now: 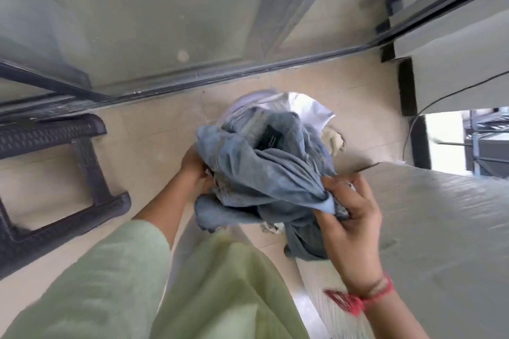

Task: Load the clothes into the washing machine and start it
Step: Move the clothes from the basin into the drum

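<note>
Head view, hands (196, 170) (351, 217) curled round bunched jeans (261, 170)

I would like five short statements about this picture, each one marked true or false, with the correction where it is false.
1. The left hand and the right hand both grip the blue denim bundle. True.
2. The left sleeve is red. False: it is pale green.
3. A red thread is tied around the right wrist. True.
4. The dark woven-pattern furniture stands on the person's right. False: it stands on the left, on the tiled floor.
5. A white garment shows behind the denim bundle. True.
</note>
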Motion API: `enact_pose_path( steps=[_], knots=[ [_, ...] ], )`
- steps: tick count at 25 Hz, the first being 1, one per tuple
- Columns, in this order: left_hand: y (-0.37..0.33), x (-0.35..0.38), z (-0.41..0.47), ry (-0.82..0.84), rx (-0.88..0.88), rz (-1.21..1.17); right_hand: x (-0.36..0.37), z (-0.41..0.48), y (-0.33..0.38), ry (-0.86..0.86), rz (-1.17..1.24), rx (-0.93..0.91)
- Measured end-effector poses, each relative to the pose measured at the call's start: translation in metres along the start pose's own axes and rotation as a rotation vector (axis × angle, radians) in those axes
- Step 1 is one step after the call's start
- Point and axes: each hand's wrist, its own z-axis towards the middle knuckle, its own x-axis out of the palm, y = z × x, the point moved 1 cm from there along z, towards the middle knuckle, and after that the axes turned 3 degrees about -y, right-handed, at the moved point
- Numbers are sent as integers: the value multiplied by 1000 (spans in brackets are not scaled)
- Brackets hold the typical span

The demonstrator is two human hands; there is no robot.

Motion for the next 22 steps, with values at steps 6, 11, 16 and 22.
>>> enact_pose_path(
  steps=[6, 11, 16, 22],
  knots=[
    [34, -15, 2, 244, 529, 407, 33, 22, -44, 108, -467, -63],
    [36, 2, 34, -30, 740, 993, 12, 47, -73, 288, -635, -2],
    [-7, 13, 0, -73, 1040, 795, -4, 56, -86, 189, -596, 156],
    [-11, -28, -103, -243, 1133, 679, 11, 25, -67, 227, -621, -2]
  ],
)
